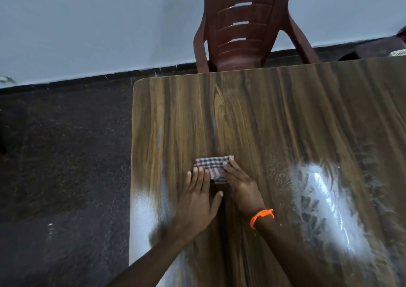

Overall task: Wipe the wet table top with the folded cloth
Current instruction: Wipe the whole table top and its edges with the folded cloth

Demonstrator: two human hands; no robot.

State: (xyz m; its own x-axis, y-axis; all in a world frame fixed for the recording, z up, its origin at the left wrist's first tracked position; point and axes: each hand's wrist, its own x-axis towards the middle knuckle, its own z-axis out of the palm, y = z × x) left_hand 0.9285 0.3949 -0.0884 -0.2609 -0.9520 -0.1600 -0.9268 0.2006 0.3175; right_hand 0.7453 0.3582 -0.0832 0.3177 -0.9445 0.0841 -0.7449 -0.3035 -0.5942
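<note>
A small folded checked cloth (212, 165) lies flat on the brown wood-grain table top (274, 115). My left hand (198, 198) rests palm down with its fingertips on the cloth's near left edge. My right hand (240, 184), with an orange band at the wrist, presses on the cloth's right side and covers its near right corner. Shiny wet patches show on the table to the right (325, 201) and along the left edge (145, 205).
A brown plastic chair (243, 25) stands at the table's far edge against a pale wall. Dark floor lies to the left of the table. A dark object (373, 49) sits beyond the far right corner.
</note>
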